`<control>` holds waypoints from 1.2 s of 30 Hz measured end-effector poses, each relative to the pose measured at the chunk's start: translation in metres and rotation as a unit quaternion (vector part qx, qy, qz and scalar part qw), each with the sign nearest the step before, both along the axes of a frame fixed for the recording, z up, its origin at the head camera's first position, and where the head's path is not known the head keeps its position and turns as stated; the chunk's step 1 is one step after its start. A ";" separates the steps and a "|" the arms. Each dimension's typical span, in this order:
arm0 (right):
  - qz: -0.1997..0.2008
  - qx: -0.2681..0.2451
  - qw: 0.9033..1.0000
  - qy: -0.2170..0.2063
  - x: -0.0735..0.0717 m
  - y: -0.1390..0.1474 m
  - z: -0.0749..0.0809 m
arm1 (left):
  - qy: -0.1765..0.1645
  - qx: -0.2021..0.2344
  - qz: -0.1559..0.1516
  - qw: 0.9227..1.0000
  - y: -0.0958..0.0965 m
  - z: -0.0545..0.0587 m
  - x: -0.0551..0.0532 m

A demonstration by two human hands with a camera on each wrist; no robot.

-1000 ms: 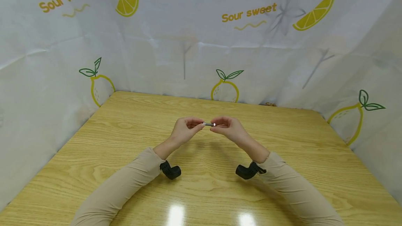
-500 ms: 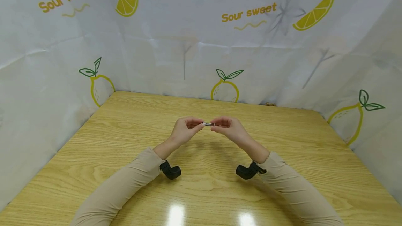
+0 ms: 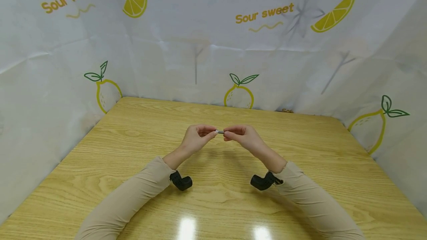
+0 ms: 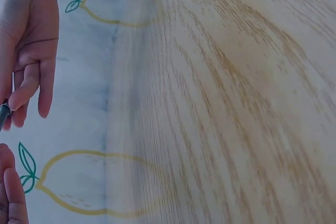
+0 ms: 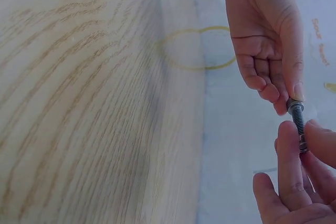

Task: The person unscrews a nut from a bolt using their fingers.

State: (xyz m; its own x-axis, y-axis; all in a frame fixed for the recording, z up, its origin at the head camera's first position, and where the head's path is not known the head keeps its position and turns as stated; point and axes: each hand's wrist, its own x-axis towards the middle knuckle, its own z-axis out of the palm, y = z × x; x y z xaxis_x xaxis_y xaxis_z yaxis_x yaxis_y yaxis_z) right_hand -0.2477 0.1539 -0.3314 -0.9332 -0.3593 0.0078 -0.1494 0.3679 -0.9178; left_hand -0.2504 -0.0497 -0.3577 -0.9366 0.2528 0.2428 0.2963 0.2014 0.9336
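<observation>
Both hands hold a small metal bolt [image 3: 220,132] above the middle of the wooden table. My left hand [image 3: 197,139] pinches its head end between thumb and fingers. At the other end are the thumb and fingers of my right hand [image 3: 246,137], which partly hide it. The right wrist view shows the threaded shank of the bolt [image 5: 298,118] bare between the hands. A shiny nut [image 5: 303,144] sits between the right fingertips. In the left wrist view only a short piece of the bolt [image 4: 4,112] shows at the edge.
The wood-grain table [image 3: 213,203] spreads under both arms. A white cloth with lemon prints [image 3: 166,66] hangs along its back and sides. Black wrist mounts [image 3: 181,181] stick out below each sleeve, over the table.
My right thumb and fingers have shifted around the bolt's end, and the thumb now covers the shiny tip seen before. The left hand and both arms have stayed put.
</observation>
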 end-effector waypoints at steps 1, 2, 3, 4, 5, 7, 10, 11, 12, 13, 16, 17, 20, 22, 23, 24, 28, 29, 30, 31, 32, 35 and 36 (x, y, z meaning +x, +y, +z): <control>-0.006 0.004 1.000 0.002 0.000 0.000 0.000 | -0.001 0.001 0.000 1.000 0.000 0.000 0.000; -0.009 0.008 1.000 0.004 0.000 0.000 0.000 | -0.002 0.002 -0.001 1.000 0.000 0.000 0.000; -0.013 0.011 1.000 0.002 0.000 0.000 0.000 | -0.002 0.003 -0.001 1.000 0.000 0.001 0.000; -0.012 0.013 1.000 0.001 0.000 0.000 0.000 | -0.003 0.003 -0.001 1.000 0.000 0.001 0.001; -0.010 0.012 1.000 -0.001 0.000 0.000 0.000 | -0.003 0.003 0.000 1.000 0.000 0.001 0.001; 0.001 0.004 1.000 -0.003 0.000 0.001 0.000 | -0.003 0.001 0.001 1.000 0.000 0.001 0.001; 0.017 -0.010 1.000 -0.011 0.000 0.001 0.000 | 0.000 -0.003 0.004 1.000 0.000 0.001 0.001; 0.017 -0.013 1.000 -0.011 -0.001 0.001 0.000 | 0.000 -0.003 0.004 1.000 0.000 0.000 0.000; 0.017 -0.014 1.000 -0.009 -0.001 0.001 0.000 | 0.002 -0.003 0.004 1.000 0.000 0.000 0.000; 0.013 -0.009 1.000 -0.007 0.000 0.001 0.001 | 0.001 -0.002 0.003 1.000 0.000 0.000 0.000; -0.005 0.005 1.000 0.000 0.001 0.000 0.002 | 0.002 0.004 0.000 1.000 -0.001 -0.001 -0.001; -0.009 0.009 1.000 0.002 0.001 0.000 0.002 | 0.002 0.005 0.000 1.000 -0.001 -0.002 -0.001; -0.011 0.011 1.000 -0.002 0.001 0.000 0.002 | 0.001 0.006 -0.001 1.000 -0.001 -0.002 -0.001; 0.000 0.010 1.000 -0.006 0.000 0.001 0.002 | 0.000 0.003 0.001 1.000 0.000 -0.002 -0.001; 0.007 0.006 1.000 -0.011 0.000 0.001 0.001 | -0.001 0.001 0.003 1.000 0.000 -0.002 -0.001; 0.014 0.002 1.000 -0.015 -0.001 0.001 0.001 | -0.001 -0.001 0.004 1.000 0.000 -0.002 -0.001; 0.023 -0.018 0.999 -0.037 -0.004 0.000 -0.001 | 0.000 -0.006 0.007 1.000 0.000 -0.002 -0.002; 0.021 -0.016 0.999 -0.033 -0.003 0.000 -0.001 | -0.001 -0.004 0.007 1.000 0.000 -0.002 -0.002; 0.016 -0.012 0.999 -0.030 -0.003 0.000 -0.001 | -0.002 -0.003 0.006 1.000 0.000 -0.002 -0.002; 0.009 -0.011 1.000 -0.027 -0.002 -0.001 0.000 | -0.003 -0.002 0.005 1.000 0.000 -0.002 -0.002; 0.002 -0.006 1.000 -0.022 -0.002 -0.001 0.000 | -0.004 0.000 0.004 1.000 0.000 -0.002 -0.002; -0.010 0.005 1.000 -0.010 0.000 -0.001 0.000 | -0.008 0.004 0.003 1.000 0.000 -0.002 -0.002; -0.012 0.007 1.000 -0.011 0.000 -0.001 0.000 | -0.009 0.004 0.003 1.000 0.000 -0.002 -0.002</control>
State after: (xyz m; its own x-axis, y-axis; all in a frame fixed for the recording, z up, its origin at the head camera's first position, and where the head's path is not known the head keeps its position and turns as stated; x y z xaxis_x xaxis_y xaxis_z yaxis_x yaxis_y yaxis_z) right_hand -0.2480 0.1529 -0.3318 -0.9412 -0.3374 -0.0179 -0.1201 0.3835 -0.9157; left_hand -0.2521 -0.0494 -0.3593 -0.9423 0.2453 0.2280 0.2783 0.1948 0.9405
